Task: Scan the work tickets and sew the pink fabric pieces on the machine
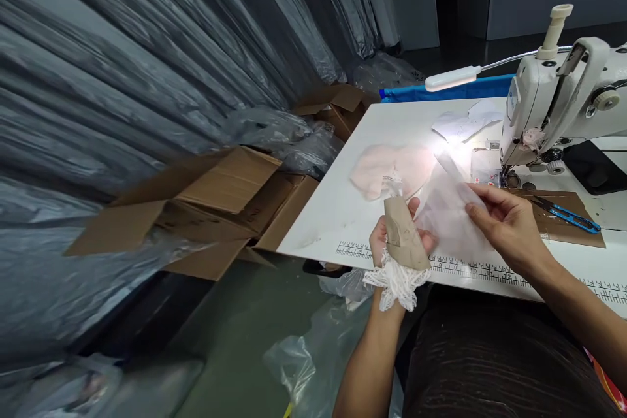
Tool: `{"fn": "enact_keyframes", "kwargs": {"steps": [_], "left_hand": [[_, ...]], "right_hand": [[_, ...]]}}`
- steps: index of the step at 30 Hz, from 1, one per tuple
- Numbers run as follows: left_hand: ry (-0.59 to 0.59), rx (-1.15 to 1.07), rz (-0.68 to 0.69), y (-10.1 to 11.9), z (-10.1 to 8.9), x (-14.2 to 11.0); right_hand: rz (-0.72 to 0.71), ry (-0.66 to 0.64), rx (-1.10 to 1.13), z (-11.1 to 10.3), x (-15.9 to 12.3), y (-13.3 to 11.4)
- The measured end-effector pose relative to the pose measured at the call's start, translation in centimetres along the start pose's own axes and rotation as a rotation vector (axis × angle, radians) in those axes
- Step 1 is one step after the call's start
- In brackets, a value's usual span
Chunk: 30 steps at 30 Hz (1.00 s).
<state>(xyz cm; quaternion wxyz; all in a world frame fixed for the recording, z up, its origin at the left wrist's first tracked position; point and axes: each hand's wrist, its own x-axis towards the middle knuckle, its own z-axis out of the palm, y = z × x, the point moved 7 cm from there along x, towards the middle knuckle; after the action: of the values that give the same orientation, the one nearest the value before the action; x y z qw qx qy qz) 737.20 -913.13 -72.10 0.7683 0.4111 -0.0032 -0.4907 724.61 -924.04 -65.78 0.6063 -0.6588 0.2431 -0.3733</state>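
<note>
My left hand is curled around a white lace bundle with a beige band wrapped about its middle. Lace ends stick out above the band and fan out over the wrist. Between thumb and fingers, my right hand pinches a sheer white fabric piece, which is partly blurred. A pale pink fabric piece lies flat on the white table, just beyond my left hand. The sewing machine stands behind my right hand.
Blue thread snips rest on a brown card at right. White cut pieces lie near the lit lamp. A dark phone-like slab sits beside the machine. Open cardboard boxes and clear plastic bags stand left of the table.
</note>
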Motion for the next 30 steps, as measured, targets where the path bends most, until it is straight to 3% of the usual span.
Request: {"fn": "enact_keyframes", "kwargs": {"steps": [4, 7, 11, 17, 20, 26, 28, 30], "left_hand": [[0.195, -0.179, -0.035, -0.1, 0.2, -0.4], [0.255, -0.194, -0.042, -0.9, 1.1, -0.7], [0.160, -0.124, 0.012, -1.7, 2.5, -0.9], [-0.058, -0.045, 0.134, -1.2, 3.3, -2.0], [-0.138, 0.016, 0.224, -0.8, 2.8, -2.5], [-0.054, 0.011, 0.303, -0.4, 0.3, -3.1], [-0.029, -0.056, 0.335, 0.6, 0.0, -3.4], [-0.043, -0.144, 0.385, 2.1, -0.1, -3.6]], "right_hand": [[0.030, -0.007, 0.034, 1.2, -0.1, 0.8], [0.016, -0.066, 0.034, 3.2, -0.8, 0.9], [0.062, -0.221, -0.027, 5.7, -2.4, 0.5], [-0.341, -0.182, -0.283, 6.7, -4.2, -1.4], [-0.421, -0.177, -0.382, 7.3, -4.8, -1.3], [-0.418, -0.375, -0.346, 8.7, -5.3, -2.6], [-0.387, -0.389, -0.301, 7.7, -4.6, -2.9], [-0.368, -0.316, -0.335, 5.8, -3.4, -2.4]]}}
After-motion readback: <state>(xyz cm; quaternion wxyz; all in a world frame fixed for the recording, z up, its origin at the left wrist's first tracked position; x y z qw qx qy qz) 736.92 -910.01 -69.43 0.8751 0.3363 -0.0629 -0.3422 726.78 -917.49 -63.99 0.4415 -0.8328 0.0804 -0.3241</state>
